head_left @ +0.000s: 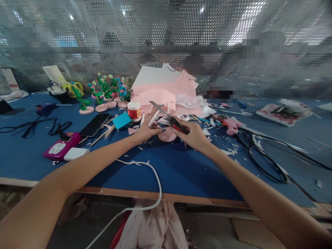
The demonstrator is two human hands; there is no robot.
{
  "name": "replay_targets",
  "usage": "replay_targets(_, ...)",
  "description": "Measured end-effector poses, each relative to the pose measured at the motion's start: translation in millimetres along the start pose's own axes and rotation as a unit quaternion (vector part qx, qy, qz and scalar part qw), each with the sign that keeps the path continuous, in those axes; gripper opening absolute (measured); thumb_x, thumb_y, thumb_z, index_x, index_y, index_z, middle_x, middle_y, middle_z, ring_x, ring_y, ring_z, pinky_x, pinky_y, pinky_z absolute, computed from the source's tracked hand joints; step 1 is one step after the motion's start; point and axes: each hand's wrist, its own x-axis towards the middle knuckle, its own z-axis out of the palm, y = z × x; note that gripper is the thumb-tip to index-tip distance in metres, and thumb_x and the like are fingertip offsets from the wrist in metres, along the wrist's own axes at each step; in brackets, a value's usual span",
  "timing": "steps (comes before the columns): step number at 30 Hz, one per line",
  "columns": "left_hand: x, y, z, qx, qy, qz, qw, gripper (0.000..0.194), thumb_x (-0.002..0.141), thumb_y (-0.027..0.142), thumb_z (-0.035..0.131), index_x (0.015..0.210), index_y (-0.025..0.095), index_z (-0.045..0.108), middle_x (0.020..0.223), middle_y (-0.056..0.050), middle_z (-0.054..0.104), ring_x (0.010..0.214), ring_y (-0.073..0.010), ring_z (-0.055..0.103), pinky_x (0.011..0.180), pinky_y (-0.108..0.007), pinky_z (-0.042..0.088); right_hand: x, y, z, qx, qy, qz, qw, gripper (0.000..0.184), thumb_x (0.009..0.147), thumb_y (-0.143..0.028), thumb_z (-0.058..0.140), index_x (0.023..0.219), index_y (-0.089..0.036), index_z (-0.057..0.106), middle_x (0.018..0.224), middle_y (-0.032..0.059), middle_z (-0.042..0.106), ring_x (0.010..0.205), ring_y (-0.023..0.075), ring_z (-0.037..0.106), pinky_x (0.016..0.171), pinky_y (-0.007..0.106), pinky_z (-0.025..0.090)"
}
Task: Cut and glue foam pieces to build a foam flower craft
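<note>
Presently, just right of the jar [134, 113], I see the left hand's [144, 133] fingers pinching a white strip [154, 118], seemingly to steady it; the right hand's [194, 134] wrap the scissors [177, 124] handle-end, presumably for control.

Site: craft workshop | Backdrop: perforated screen [166, 38] | Desk [197, 176]: blue, littered with white scraps [206, 132] | Tools: scissors [178, 125], corded pink glue gun [231, 126] | Items: green craft plants [84, 102] on pink discs [102, 108], pink sheets [153, 94]

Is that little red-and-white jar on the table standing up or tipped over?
Standing upright: the jar has its white top uppermost and its red sides vertical.
</note>
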Motion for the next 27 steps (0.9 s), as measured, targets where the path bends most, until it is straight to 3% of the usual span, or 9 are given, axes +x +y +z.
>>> replay_targets(3, -1.1, 2.8, 1.6, 0.007, 0.024, 0.023, 0.999, 0.080, 0.056, 0.021, 0.075, 0.129, 0.021, 0.042, 0.130, -0.011, 0.048, 0.111, -0.0197, 0.050, 0.100, -0.036, 0.037, -0.8, 0.4, 1.3, 0.004, -0.007, -0.005, 1.000, 0.050, 0.075, -0.022, 0.059, 0.124, -0.016, 0.057, 0.119, 0.0044, 0.061, 0.113, 0.0263, 0.055, 0.094, 0.037, 0.046)
replay_targets(6, -1.7, 4.7, 2.6, 0.040, 0.050, 0.013, 0.998, 0.075, 0.056, 0.021, 0.075, 0.124, 0.017, 0.045, 0.130, -0.013, 0.049, 0.122, -0.0237, 0.044, 0.106, -0.040, 0.031, -1.2, 2.2, 2.6, 0.010, -0.020, -0.005, 1.000, 0.051, 0.076, -0.023, 0.058, 0.126, -0.015, 0.054, 0.122, 0.0045, 0.059, 0.115, 0.0258, 0.054, 0.097, 0.037, 0.043)
replay_targets(11, 1.7, 0.1, 1.2, 0.068, 0.063, 0.034, 0.995, 0.067, 0.059, 0.015, 0.071, 0.122, 0.016, 0.047, 0.126, -0.013, 0.053, 0.120, -0.0224, 0.047, 0.106, -0.040, 0.031, -0.3, 3.7, 2.9, 0.020, -0.037, 0.007, 0.999, 0.052, 0.076, -0.025, 0.058, 0.127, -0.012, 0.053, 0.121, 0.0071, 0.059, 0.112, 0.0262, 0.056, 0.096, 0.038, 0.044)
replay_targets(17, 6.3, -12.0, -2.2, 0.046, 0.052, 0.028, 0.997, 0.059, 0.066, 0.009, 0.060, 0.122, 0.021, 0.048, 0.125, -0.010, 0.054, 0.112, -0.0210, 0.053, 0.097, -0.039, 0.042, 0.7, 2.4, 1.3, 0.017, -0.037, 0.008, 0.999, 0.051, 0.076, -0.025, 0.058, 0.125, -0.015, 0.055, 0.120, 0.0061, 0.060, 0.108, 0.0264, 0.059, 0.093, 0.038, 0.046)
replay_targets(27, 4.3, -0.7, -2.6, 0.093, 0.048, 0.064, 0.992, 0.052, 0.061, -0.002, 0.051, 0.108, 0.018, 0.058, 0.119, -0.007, 0.058, 0.114, -0.0189, 0.052, 0.102, -0.035, 0.037, 2.1, 7.2, 0.0, 0.035, -0.053, 0.009, 0.998, 0.049, 0.076, -0.031, 0.059, 0.121, -0.013, 0.059, 0.117, 0.0080, 0.062, 0.103, 0.0257, 0.062, 0.091, 0.039, 0.048)
